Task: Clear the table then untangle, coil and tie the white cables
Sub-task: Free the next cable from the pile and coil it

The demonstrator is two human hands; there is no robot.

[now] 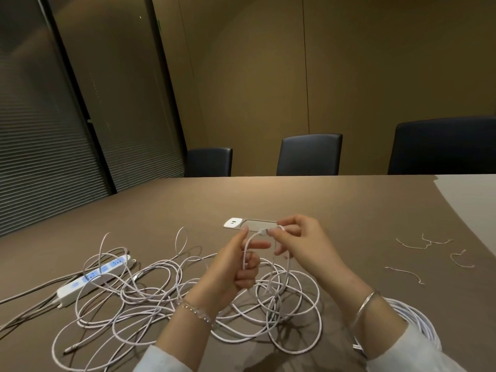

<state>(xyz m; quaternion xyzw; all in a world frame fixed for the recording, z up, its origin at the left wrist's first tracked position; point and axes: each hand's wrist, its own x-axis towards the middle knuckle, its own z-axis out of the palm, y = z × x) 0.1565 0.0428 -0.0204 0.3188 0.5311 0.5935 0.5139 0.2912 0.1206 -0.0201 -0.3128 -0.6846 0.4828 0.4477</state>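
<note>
A tangle of white cables (150, 299) sprawls in loose loops over the brown table (322, 200), in front of me. My left hand (233, 269) is raised above the tangle and grips a strand of white cable that rises between its thumb and fingers. My right hand (298, 242) pinches the plug end of that same cable (264, 232) just right of the left thumb. A coiled bundle of white cable (418, 320) lies by my right forearm, partly hidden by the sleeve.
A white power strip (94, 277) with blue sockets lies at the left, under some loops, with grey leads running off left. A socket panel (249, 224) is set in the table behind my hands. Several thin wire ties (426, 242) lie at the right. Three dark chairs (308, 154) stand beyond the far edge.
</note>
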